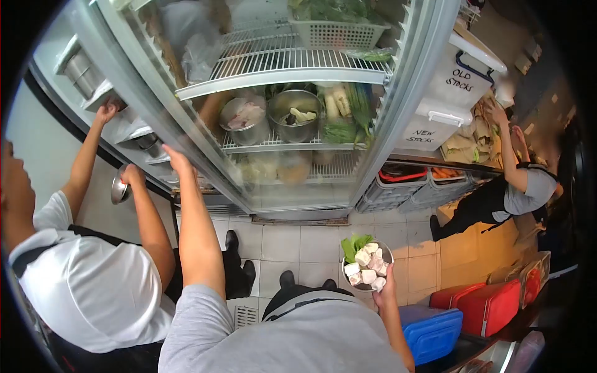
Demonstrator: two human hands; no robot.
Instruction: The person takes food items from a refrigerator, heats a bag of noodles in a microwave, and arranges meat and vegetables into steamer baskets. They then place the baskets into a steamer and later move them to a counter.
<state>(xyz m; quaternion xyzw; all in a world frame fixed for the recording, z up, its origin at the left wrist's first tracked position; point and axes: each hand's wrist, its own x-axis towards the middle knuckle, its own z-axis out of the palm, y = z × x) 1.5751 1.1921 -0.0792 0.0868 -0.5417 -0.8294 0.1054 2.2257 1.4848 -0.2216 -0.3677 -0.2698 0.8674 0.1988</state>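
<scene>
My right hand (387, 287) grips the rim of a metal bowl (390, 255) in front of my body. White and pinkish chunks (369, 266) and green leaves (356, 247) fill the bowl. My left arm reaches forward, and my left hand (179, 160) is closed at the edge of the glass fridge door (208, 168); its fingertips are partly hidden. Behind the glass, a metal pot with pale pieces (245, 121) and another pot with cut vegetables (295, 118) stand on a wire shelf (298, 148), beside white radishes and leafy greens (339, 105).
A co-worker in a white cap (93, 292) stands close on my left, one hand at the left fridge shelves, the other holding a metal bowl (120, 185). Another person (522, 189) works at right. Labelled white bins (429, 127), vegetable crates (398, 189), and blue (432, 332) and red containers (491, 308) stand on the right.
</scene>
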